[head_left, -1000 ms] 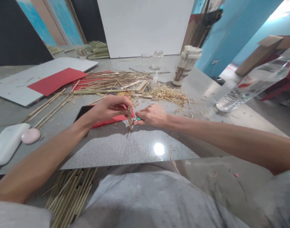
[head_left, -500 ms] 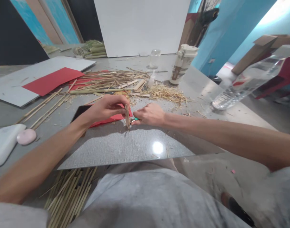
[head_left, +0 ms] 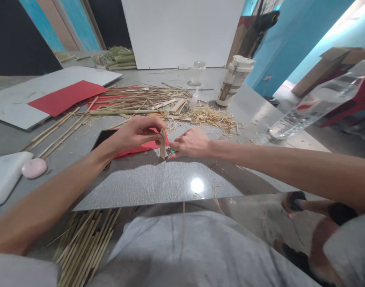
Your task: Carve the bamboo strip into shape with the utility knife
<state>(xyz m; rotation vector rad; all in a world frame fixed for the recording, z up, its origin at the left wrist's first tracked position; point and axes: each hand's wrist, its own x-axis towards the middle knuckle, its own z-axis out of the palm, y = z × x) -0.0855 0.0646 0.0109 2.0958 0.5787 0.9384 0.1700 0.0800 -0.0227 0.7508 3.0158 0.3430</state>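
My left hand (head_left: 137, 133) pinches a short, flat, pale brown strip of straw or reed (head_left: 162, 146) between thumb and fingers, upright with its lower end at the table. Close on its right, my right hand (head_left: 192, 142) is closed around a small green-handled knife (head_left: 172, 151); most of the handle is hidden in the fist and the blade hardly shows. Red paper (head_left: 140, 149) lies beneath and behind my left hand, with a dark flat piece (head_left: 103, 137) under the left wrist.
Straw stalks (head_left: 134, 97) and a heap of shavings (head_left: 214, 118) lie behind my hands. A printed cup (head_left: 234, 81) and a plastic bottle (head_left: 316, 103) stand to the right. At left are a white case (head_left: 9, 175) and a pink rounded object (head_left: 34, 168). Another person's legs (head_left: 322, 235) show lower right.
The strip stands straighter and its flat face turns more toward me. The knife's metal shows less beside its lower end. Another person's legs and shoes have come into view at lower right.
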